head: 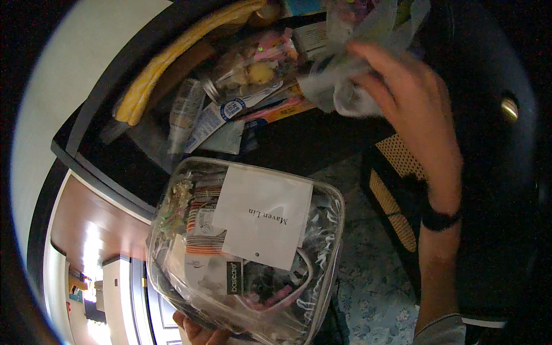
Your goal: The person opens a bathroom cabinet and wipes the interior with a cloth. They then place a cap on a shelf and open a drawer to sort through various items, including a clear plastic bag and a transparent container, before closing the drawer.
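Observation:
A clear plastic zip case (323, 241), filled with small packets, is held up in front of me by its lower left edge. The fingers of my left hand (202, 330) show beneath that edge. A white card (263, 215) with printed writing lies over the contents, beside striped packets (205, 239) and a pale loop with pink parts (276, 297). Farther up, my right hand (405, 90) is at a translucent plastic bag (349, 97), thumb and finger apart over it. Blur hides whether they grip the film.
Inside a dark drawer (280, 133) are a yellow cloth (151, 73), a clear bottle (185, 108), a toothpaste tube (215, 123) and a transparent jar (241, 73). Below right are a woven cane panel (401, 155) and a floral-patterned surface (379, 297). A brass-coloured knob (509, 109) is at far right.

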The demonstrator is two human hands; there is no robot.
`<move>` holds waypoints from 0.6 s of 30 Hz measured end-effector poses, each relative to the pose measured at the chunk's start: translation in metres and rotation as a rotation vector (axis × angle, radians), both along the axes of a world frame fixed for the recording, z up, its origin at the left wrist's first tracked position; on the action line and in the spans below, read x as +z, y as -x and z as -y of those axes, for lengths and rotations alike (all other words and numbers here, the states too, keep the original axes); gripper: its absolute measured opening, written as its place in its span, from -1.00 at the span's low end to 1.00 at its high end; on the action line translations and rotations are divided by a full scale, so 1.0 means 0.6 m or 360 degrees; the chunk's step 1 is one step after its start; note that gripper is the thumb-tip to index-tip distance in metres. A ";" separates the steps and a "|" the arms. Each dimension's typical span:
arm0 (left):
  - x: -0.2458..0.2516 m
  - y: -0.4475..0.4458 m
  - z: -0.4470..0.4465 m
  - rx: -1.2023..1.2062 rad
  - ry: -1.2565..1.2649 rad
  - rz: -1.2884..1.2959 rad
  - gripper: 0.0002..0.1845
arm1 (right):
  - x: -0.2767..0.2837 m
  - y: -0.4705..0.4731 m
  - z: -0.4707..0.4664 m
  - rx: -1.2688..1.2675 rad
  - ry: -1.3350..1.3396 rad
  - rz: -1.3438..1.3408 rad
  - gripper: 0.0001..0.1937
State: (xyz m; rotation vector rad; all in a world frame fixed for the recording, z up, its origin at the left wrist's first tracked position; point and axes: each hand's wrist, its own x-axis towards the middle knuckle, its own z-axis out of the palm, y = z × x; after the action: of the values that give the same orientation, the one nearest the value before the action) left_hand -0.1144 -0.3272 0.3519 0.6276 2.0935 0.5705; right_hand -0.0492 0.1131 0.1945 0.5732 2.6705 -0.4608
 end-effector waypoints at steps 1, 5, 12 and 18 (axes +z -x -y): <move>0.001 0.000 0.004 -0.0050 -0.0026 0.0018 -0.77 | -0.026 0.014 -0.001 -0.0015 -0.0067 -0.0093 -0.62; -0.008 -0.010 0.021 0.0052 0.0188 -0.0003 -0.61 | -0.064 0.077 0.001 -0.0461 -0.0057 0.0159 -0.77; -0.014 -0.015 0.045 -0.0104 -0.0030 -0.0147 -0.73 | -0.014 0.072 0.040 -0.0009 -0.0374 -0.0307 -0.77; -0.029 -0.026 0.056 0.0046 -0.0239 -0.0383 -0.78 | -0.100 0.088 0.145 0.0607 -0.0461 -0.0374 -0.65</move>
State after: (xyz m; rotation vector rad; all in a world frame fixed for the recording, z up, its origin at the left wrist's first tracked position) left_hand -0.0986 -0.3609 0.3347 0.7851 2.3018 0.7028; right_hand -0.1018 0.0263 0.1344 0.0757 3.0007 -0.0330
